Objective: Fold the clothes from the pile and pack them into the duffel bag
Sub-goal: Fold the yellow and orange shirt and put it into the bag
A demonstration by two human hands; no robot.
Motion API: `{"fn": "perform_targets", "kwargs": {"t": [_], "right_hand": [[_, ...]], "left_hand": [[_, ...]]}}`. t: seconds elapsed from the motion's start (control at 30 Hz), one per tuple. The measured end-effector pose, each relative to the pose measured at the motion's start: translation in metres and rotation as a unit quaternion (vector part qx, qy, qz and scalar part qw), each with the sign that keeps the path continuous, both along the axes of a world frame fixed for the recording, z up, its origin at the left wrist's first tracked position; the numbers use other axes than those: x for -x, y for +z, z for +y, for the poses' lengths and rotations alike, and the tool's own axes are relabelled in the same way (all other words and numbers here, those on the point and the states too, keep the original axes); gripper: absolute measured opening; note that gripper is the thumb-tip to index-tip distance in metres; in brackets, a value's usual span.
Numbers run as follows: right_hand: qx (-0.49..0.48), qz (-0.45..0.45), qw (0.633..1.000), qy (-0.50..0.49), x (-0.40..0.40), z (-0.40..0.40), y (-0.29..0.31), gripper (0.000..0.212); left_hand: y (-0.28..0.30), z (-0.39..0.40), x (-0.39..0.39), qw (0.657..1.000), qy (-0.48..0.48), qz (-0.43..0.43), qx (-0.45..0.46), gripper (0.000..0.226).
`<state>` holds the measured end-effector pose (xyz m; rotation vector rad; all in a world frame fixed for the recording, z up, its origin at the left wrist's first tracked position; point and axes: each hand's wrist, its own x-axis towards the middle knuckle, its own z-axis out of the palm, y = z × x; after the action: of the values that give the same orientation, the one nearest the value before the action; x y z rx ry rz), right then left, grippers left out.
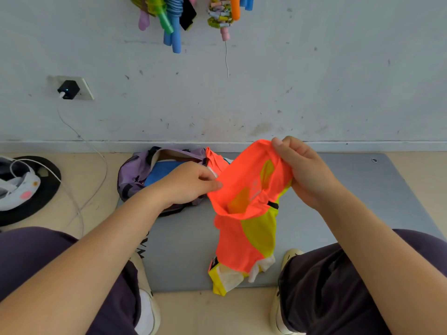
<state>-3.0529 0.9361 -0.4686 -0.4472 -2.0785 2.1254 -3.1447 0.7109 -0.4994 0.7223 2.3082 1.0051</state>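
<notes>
Nearest, two knees in dark purple trousers (43, 257) frame the view, pale shoes (147, 308) planted at the near edge of a flat grey mat (183, 250). Above the mat hangs a thin, slick garment (238, 245), neon orange with yellow panels and white mesh at its lower hem, which just reaches the mat's front edge. Left hand (191, 183) pinches the garment's upper left edge between thumb and fingers; right hand (304, 170) grips the upper right rim, fingers curled over the fabric, so the opening is spread. Behind the left hand, a soft lilac bag (135, 170) lies unzipped on the mat, blue cloth (162, 174) inside, more orange fabric beside it. Farther: scuffed white wall (314, 81), socket with black charger (69, 89), white cable trailing across the floor.
</notes>
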Motion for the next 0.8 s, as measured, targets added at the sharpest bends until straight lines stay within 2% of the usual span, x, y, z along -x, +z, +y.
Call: {"fn": "perform_targets", "kwargs": {"t": [0.07, 0.17, 0.2, 0.27, 0.33, 0.43, 0.57, 0.63, 0.7, 0.8], "right_hand": [[-0.048, -0.008, 0.999, -0.002, 0.001, 0.005, -0.002, 0.030], [-0.066, -0.028, 0.995, 0.074, 0.000, 0.008, -0.005, 0.010], [-0.081, -0.039, 0.990, 0.105, 0.000, 0.008, -0.007, 0.014], [-0.136, -0.050, 0.980, 0.136, -0.001, 0.008, -0.008, 0.017], [-0.173, -0.048, 0.976, 0.125, -0.001, 0.008, -0.007, 0.012], [-0.197, -0.030, 0.976, 0.092, -0.001, 0.012, -0.005, 0.009], [-0.186, -0.002, 0.980, 0.071, -0.002, 0.012, -0.003, 0.015], [-0.164, 0.016, 0.983, 0.077, -0.003, 0.011, -0.003, 0.021], [-0.182, 0.019, 0.981, 0.066, -0.002, 0.010, -0.004, 0.027], [-0.203, 0.013, 0.978, 0.042, 0.001, 0.008, -0.005, 0.031]], "left_hand": [[0.001, 0.002, -0.001, 0.998, 0.035, 0.020, -0.051, 0.035], [0.003, 0.006, -0.001, 0.981, 0.074, -0.046, -0.171, 0.031], [0.003, 0.007, -0.001, 0.975, 0.082, -0.064, -0.195, 0.030], [0.005, 0.005, -0.001, 0.973, 0.094, -0.058, -0.200, 0.029], [0.005, 0.003, 0.000, 0.977, 0.097, -0.002, -0.192, 0.028], [0.004, 0.001, 0.002, 0.977, 0.086, 0.088, -0.175, 0.027], [0.006, 0.000, 0.001, 0.974, 0.068, 0.141, -0.164, 0.025], [0.006, 0.001, 0.001, 0.974, 0.068, 0.143, -0.161, 0.026], [0.005, 0.002, 0.002, 0.978, 0.077, 0.128, -0.149, 0.028], [0.007, 0.005, 0.002, 0.982, 0.085, 0.043, -0.164, 0.045]]}}
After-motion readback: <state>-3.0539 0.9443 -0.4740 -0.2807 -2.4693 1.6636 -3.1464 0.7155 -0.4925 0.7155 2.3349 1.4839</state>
